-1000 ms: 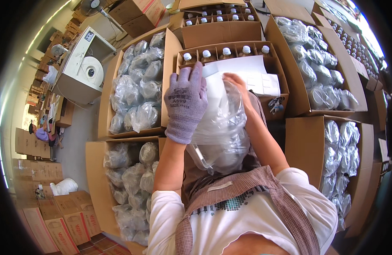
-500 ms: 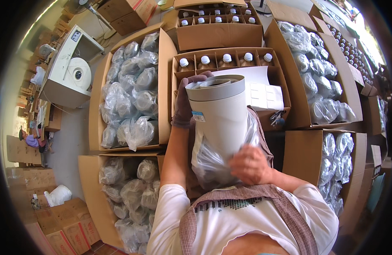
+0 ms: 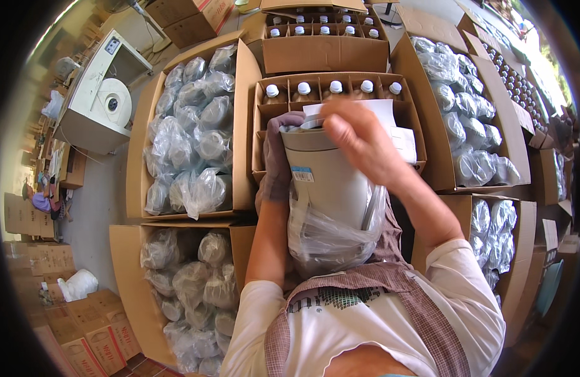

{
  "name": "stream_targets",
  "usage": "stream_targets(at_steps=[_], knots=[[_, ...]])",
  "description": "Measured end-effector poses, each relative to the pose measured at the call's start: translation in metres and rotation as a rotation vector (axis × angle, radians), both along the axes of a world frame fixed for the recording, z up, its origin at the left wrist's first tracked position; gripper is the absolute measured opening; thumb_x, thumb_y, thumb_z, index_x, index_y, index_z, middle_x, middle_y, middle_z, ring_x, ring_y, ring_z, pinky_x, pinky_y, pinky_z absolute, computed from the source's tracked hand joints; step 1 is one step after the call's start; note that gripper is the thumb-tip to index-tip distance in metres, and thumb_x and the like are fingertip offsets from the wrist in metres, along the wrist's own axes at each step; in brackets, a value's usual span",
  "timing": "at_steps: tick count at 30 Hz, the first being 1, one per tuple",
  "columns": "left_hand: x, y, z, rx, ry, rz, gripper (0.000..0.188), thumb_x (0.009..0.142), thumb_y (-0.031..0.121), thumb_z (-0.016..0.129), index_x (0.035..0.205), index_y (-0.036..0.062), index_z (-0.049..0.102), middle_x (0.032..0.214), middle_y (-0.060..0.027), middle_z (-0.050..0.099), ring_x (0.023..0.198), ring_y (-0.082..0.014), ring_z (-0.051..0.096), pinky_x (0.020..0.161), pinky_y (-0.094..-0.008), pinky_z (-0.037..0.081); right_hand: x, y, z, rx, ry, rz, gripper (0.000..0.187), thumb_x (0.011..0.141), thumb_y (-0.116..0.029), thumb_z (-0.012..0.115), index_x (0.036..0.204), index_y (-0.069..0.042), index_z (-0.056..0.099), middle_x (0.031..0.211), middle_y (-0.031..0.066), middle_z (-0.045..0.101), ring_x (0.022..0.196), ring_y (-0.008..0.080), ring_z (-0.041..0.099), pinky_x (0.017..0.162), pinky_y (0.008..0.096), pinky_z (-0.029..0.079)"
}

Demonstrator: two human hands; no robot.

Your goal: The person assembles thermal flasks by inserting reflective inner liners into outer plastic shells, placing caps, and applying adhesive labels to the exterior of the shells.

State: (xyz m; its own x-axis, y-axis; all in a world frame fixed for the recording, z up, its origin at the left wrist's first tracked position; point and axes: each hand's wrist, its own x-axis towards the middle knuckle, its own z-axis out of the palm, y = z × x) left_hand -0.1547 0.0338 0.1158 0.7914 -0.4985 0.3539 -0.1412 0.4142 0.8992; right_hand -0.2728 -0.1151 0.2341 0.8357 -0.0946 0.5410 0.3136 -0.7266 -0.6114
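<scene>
A grey-white plastic cylinder with a darker grey band round its top stands against my apron, tilted slightly. A small blue-and-white label is stuck near its upper left. Its lower part sits in a clear plastic bag. My left hand, in a dark glove, grips the cylinder's left side at the rim. Above the right side of the rim is my bare right hand, thumb pointing toward the top; its fingers are smeared by motion. That hand hides part of the opening.
White-capped bottles fill a divided carton ahead, with white paper sheets on it. Open cartons of plastic-wrapped cylinders stand on both sides. A white machine is far left. Another person sits low at the left.
My right hand has risen from the plastic bag at the cylinder's lower side to its top rim. The left hand stays at the rim. The cylinder has shifted slightly down.
</scene>
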Motion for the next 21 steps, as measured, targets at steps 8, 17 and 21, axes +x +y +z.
stream_targets(at_steps=[8, 17, 21], knots=[[-0.061, 0.013, 0.085, 0.487, -0.895, 0.517, 0.030, 0.101, 0.020, 0.053, 0.120, 0.0020, 0.067, 0.115, -0.0149, 0.068, 0.093, -0.0274, 0.063, 0.084, -0.0385, 0.049, 0.049, -0.040, -0.117, 1.161, 0.245, 0.389, 0.066, 0.105, -0.054, 0.032, 0.106, 0.002, 0.068, 0.123, 0.0140, 0.066, 0.108, 0.0212, 0.060, 0.099, 0.0354, 0.045], [0.009, 0.007, 0.020, -0.130, 0.583, -0.122, 0.065, 0.106, 0.047, 0.025, 0.142, -0.0013, 0.049, 0.148, -0.0158, 0.048, 0.131, -0.0271, 0.050, 0.113, -0.0363, 0.035, 0.006, -0.010, -0.024, 0.268, -0.097, 0.286, 0.059, 0.106, -0.050, 0.038, 0.126, -0.001, 0.063, 0.129, 0.0149, 0.062, 0.128, 0.0267, 0.051, 0.110, 0.0410, 0.036], [-0.018, 0.023, 0.063, 0.412, -0.224, 0.371, 0.065, 0.106, 0.048, 0.025, 0.140, -0.0004, 0.053, 0.124, -0.0124, 0.064, 0.111, -0.0225, 0.061, 0.091, -0.0352, 0.050, 0.024, -0.084, -0.119, 0.667, 0.296, 0.149, 0.057, 0.104, -0.051, 0.046, 0.132, -0.004, 0.062, 0.129, 0.0132, 0.064, 0.124, 0.0257, 0.057, 0.108, 0.0405, 0.043]])
